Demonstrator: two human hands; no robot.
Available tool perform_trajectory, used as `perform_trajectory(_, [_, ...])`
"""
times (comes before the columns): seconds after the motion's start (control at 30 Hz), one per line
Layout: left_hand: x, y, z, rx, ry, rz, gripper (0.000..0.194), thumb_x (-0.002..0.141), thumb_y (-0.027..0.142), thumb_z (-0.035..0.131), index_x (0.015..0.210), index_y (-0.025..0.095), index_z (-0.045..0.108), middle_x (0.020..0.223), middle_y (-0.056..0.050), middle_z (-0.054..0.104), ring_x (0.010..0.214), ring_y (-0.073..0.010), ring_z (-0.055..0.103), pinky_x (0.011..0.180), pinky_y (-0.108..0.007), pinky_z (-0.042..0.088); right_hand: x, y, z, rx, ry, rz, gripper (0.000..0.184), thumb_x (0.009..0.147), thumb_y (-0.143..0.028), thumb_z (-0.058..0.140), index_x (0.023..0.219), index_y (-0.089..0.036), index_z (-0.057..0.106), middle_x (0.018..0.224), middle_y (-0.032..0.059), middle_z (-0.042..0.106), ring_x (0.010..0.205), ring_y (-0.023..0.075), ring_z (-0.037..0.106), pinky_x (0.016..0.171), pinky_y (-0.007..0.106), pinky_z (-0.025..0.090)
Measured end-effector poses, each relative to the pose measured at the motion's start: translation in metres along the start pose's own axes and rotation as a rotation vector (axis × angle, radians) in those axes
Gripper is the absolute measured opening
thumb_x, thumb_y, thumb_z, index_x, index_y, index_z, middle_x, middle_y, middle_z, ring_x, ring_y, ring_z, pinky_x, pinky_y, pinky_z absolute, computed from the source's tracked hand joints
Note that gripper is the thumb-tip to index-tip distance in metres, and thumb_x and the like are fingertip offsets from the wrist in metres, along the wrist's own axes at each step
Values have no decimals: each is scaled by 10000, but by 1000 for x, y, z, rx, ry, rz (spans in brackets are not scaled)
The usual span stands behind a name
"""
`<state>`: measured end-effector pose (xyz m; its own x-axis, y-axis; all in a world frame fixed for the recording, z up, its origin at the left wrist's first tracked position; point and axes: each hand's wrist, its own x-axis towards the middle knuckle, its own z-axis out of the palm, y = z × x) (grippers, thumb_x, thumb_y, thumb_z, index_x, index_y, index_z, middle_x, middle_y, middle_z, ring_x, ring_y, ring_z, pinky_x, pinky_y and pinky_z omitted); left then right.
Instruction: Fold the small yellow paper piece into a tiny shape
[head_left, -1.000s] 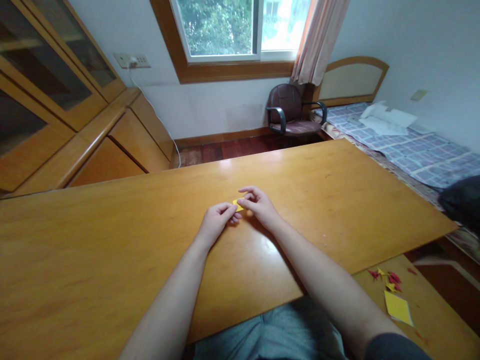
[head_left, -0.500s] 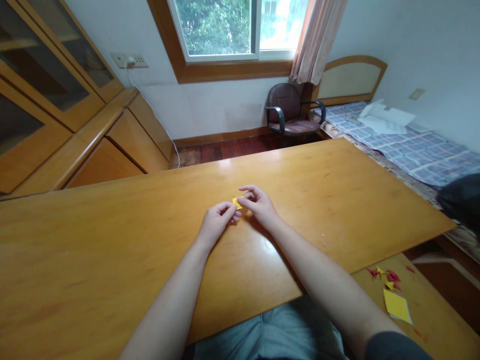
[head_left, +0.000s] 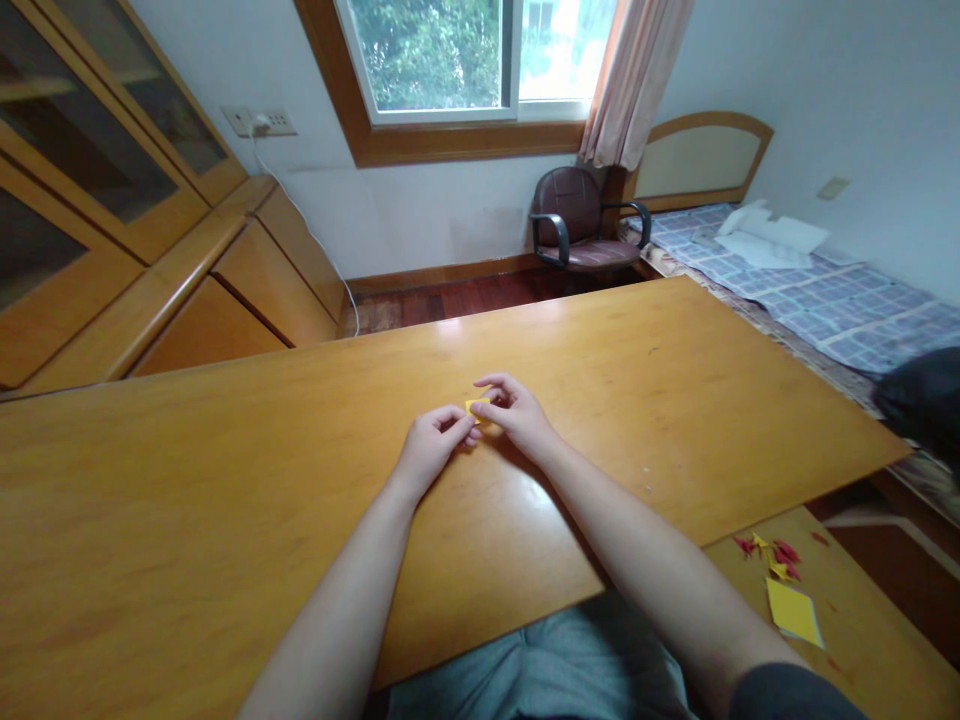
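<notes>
A small folded piece of yellow paper (head_left: 475, 405) is held between my two hands, just over the middle of the wooden table (head_left: 225, 480). My left hand (head_left: 435, 437) pinches its lower left side between thumb and fingers. From the right, my right hand (head_left: 516, 412) grips it with the thumb on the near face, the index finger arched above. The fingers cover much of the paper, so its exact folds cannot be made out.
On a lower surface at right lie several small red and yellow folded paper pieces (head_left: 780, 560) and a stack of yellow square paper (head_left: 795, 611). Beyond the table stand an armchair (head_left: 570, 215) and a bed (head_left: 817, 280). A wooden cabinet (head_left: 172, 290) is at left.
My right thumb and fingers have shifted slightly left over the yellow paper, and the paper's visible shape has tilted a little. My left hand has hardly moved.
</notes>
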<state>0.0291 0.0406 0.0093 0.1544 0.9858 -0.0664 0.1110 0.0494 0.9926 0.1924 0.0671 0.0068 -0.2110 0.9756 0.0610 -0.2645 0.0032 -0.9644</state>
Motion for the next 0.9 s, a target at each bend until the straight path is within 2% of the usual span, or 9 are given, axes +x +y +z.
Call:
perform_trajectory(0.37, [0, -1, 0, -6, -43, -13, 263, 797, 415, 694, 742, 158, 694, 704, -54, 727, 606, -149, 640, 626, -262, 511, -3, 0, 3, 18, -17, -98, 311, 764, -273, 706, 1043, -229, 575, 690, -58, 542, 653, 117, 491, 671, 272, 396])
perform_trajectory(0.53, [0, 1, 1, -6, -56, -15, 273, 789, 422, 706, 712, 161, 688, 686, -50, 722, 596, -148, 639, 623, -261, 510, -4, 1, 5, -36, 6, -144, 290, 789, -271, 652, 1046, -238, 521, 675, -72, 490, 613, 109, 446, 623, 252, 366])
perform_trajectory(0.77, [-1, 2, 1, -28, -36, -17, 284, 766, 435, 719, 696, 160, 697, 676, -55, 721, 577, -152, 637, 605, -264, 503, 1, 3, 0, -48, 32, -113, 330, 824, -394, 654, 1079, -230, 523, 637, -78, 456, 590, 114, 440, 609, 257, 367])
perform_trajectory(0.9, [-1, 4, 0, -55, -18, -17, 290, 764, 435, 720, 694, 154, 701, 676, -58, 719, 581, -149, 630, 611, -262, 497, 2, 1, -1, -21, 36, -76, 347, 842, -461, 631, 1085, -222, 562, 673, -58, 500, 641, 122, 491, 637, 263, 402])
